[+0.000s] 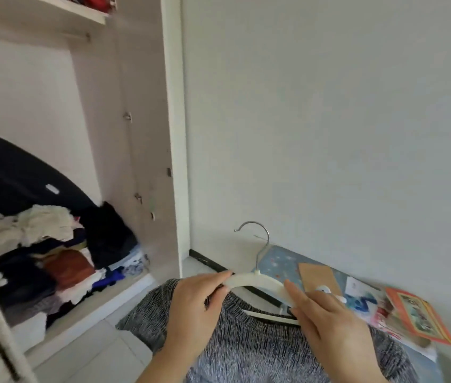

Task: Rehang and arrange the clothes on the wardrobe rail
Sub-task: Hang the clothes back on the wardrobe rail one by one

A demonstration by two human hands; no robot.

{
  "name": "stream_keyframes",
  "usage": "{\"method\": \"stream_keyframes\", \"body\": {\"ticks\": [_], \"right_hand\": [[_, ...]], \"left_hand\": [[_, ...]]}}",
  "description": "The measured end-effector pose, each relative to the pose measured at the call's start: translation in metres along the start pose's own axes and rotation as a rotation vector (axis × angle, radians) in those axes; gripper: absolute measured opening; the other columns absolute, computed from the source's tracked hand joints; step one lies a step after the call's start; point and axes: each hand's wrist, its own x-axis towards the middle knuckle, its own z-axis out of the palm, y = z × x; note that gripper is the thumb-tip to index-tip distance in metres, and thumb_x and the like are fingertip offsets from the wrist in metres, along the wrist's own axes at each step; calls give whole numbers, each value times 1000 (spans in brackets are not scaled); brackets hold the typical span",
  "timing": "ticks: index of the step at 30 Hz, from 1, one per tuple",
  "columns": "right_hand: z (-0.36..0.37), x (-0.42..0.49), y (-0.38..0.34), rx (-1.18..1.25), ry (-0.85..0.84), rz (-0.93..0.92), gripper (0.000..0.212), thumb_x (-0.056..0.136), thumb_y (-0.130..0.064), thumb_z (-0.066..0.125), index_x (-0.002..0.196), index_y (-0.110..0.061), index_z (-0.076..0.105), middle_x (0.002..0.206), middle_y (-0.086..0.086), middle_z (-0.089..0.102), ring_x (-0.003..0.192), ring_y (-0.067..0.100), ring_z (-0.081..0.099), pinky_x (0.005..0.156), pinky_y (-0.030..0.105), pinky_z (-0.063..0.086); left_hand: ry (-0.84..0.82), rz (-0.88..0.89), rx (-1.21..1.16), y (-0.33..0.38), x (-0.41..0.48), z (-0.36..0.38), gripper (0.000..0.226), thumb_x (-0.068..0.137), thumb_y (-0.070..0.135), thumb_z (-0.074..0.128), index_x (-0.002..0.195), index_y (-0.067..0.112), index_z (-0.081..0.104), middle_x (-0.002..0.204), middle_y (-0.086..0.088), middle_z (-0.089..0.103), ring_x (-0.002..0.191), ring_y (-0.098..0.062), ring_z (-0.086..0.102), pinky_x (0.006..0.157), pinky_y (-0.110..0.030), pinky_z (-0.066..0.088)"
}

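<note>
While the wardrobe (169, 134) stands open on the left, a person holds a white hanger (257, 281) low in front of the body, outside the cupboard and well below its rail (80, 36). A grey knitted top (246, 344) hangs on the hanger, its neckline under the curved shoulders, and the metal hook (260, 239) points up towards the wall. The left hand (196, 308) pinches the hanger's left end, thumb on top and fingers curled beneath against the knit. The right hand (326, 324) lies over the hanger's right shoulder with the index finger stretched along it and the other fingers bent down at the neckline; its thumb is hidden, so a full grip cannot be told.

Inside the wardrobe a dark garment (11, 172) hangs at the left, above a loose pile of clothes (53, 258) on the bottom board. Behind the hands a blue patterned surface (279, 261) carries a brown card (317, 275) and an orange-edged packet (420, 316), both close to the wall
</note>
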Motion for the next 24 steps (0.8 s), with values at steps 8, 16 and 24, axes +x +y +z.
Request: {"method": "stream_keyframes", "body": {"ticks": [8, 16, 24], "right_hand": [[134, 119, -88, 207, -26, -104, 36, 77, -31, 47, 104, -34, 70, 75, -15, 63, 55, 6, 55, 38, 16, 38], [254, 218, -122, 310, -49, -182, 36, 77, -36, 45, 109, -41, 60, 79, -18, 62, 73, 6, 51, 44, 10, 33], [374, 328, -119, 463, -76, -304, 40, 69, -26, 65, 107, -35, 69, 77, -17, 63, 54, 3, 51, 41, 10, 35]], "left_hand": [[142, -125, 198, -140, 59, -94, 32, 84, 36, 51, 115, 33, 56, 81, 16, 68, 71, 0, 58, 70, -19, 46], [214, -208, 373, -246, 126, -134, 31, 79, 21, 59, 109, 23, 68, 89, 19, 66, 85, 4, 56, 78, -9, 41], [297, -325, 491, -335, 210, -140, 31, 83, 21, 63, 113, 26, 65, 91, 21, 61, 83, -1, 57, 78, -16, 43]]}}
